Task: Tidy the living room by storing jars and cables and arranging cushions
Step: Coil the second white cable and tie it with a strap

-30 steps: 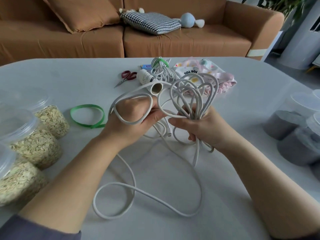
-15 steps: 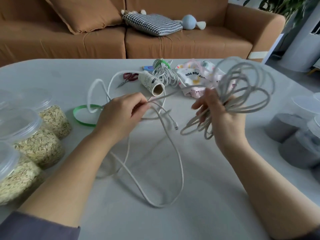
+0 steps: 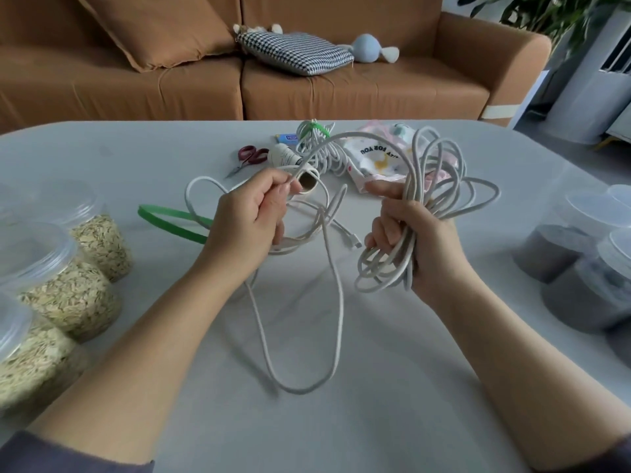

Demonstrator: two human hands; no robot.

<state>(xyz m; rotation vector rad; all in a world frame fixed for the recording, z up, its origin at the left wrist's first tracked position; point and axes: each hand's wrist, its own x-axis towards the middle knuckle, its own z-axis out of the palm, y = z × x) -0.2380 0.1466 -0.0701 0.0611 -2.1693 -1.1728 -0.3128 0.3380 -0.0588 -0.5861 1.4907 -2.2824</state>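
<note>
nearest the viewer, a slack loop of the white cable (image 3: 297, 392) lies on the grey table (image 3: 392, 387), rising to both hands. left hand (image 3: 249, 227): fingers curled, thumb and forefinger pinching a single strand of the cable, more strands passing under the palm. right hand (image 3: 420, 247): fingers curled round the gathered coils (image 3: 415, 172) of the same cable, held clear of the table, loops fanning above and below the fist. the cable's plug end (image 3: 353, 241) lies on the table between the hands. to the left edge, lidded clear jars of oats (image 3: 71, 298); to the right edge, lidded jars of dark contents (image 3: 553, 254); all upright, well apart from the hands. a green band (image 3: 170, 221) lies flat just left of the left hand. beyond the hands: a cardboard tube (image 3: 309, 181) on its side, red-handled scissors (image 3: 247, 158), a second cable bundle (image 3: 321, 148) bound with a green tie, and a printed cloth pouch (image 3: 375, 158). at the far side, a brown sofa (image 3: 341, 90) carries a brown cushion (image 3: 160, 29), a checked cushion (image 3: 297, 52) and a blue plush toy (image 3: 368, 47).
</note>
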